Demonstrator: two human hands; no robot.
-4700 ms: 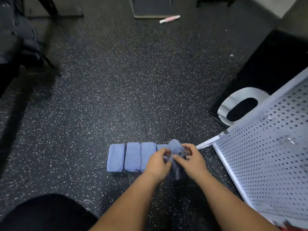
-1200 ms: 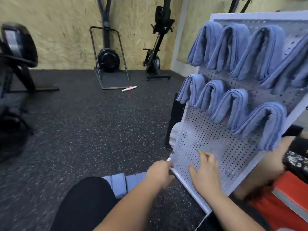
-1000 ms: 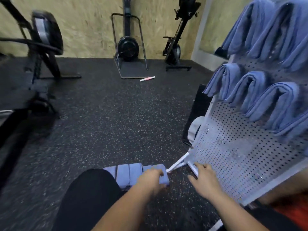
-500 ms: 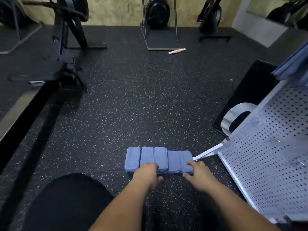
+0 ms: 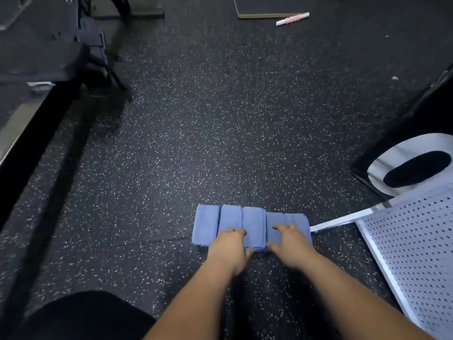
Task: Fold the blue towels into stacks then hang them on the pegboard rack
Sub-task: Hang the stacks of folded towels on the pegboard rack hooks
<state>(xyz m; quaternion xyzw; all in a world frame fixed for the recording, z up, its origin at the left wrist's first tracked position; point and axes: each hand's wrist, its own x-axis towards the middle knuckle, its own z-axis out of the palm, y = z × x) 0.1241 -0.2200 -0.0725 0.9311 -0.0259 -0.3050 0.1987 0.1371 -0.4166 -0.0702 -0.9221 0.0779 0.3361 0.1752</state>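
Both grips are being seen further forward than half a second earlier, now on top of the blue towels (image 5: pixel 206 224) instead of at their near edge. Nearest, a black-clad knee (image 5: pixel 85 315) is being shown at lower left. The left grip (image 5: pixel 229 249) is being rested, released, with bent fingers on the second and third towels. The right grip (image 5: pixel 291 246) is being spread, released, over the two rightmost. Five folded towels are being kept side by side on the speckled floor (image 5: pixel 196 143), the last just beside a foot bar of the pegboard rack (image 5: pixel 416 253). Farthest, a pink-and-white stick (image 5: pixel 293 18) is being left lying on the floor.
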